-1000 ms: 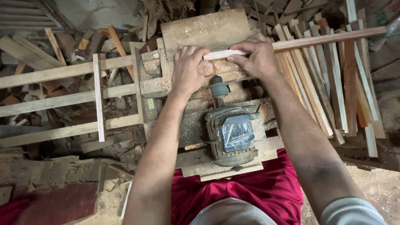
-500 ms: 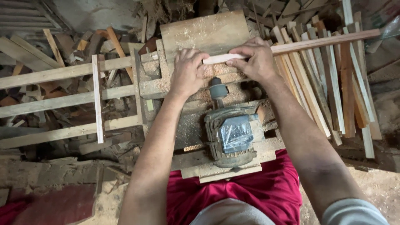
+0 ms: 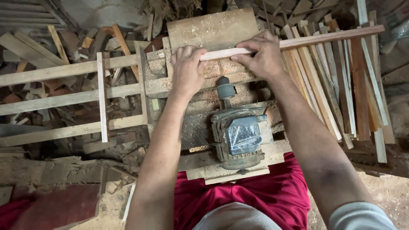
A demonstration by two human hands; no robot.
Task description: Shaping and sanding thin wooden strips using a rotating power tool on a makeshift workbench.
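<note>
Both hands are on one long wooden strip (image 3: pixel 298 42) that lies flat across the top of a rough sawdust-covered table (image 3: pixel 170 85). The left hand (image 3: pixel 187 70) presses down over the strip's near end, fingers curled over the front edge and closed on it. The right hand (image 3: pixel 262 55) sits just beside it — fingers wrapped narrow around the strip, thumb on the near side. The rest of the strip runs off to the right, out over a pile of thin wooden slats (image 3: pixel 341 93) leaning beside the table.

Right below the hands there's a grey electric motor (image 3: pixel 240 136) with its shaft pointing up toward the strip, bolted onto a board. A flat wood plank (image 3: pixel 213 30) lies just behind the strip. Off to the left is a frame of pale rails (image 3: pixel 64 102) — scraps and offcuts are scattered underneath it.
</note>
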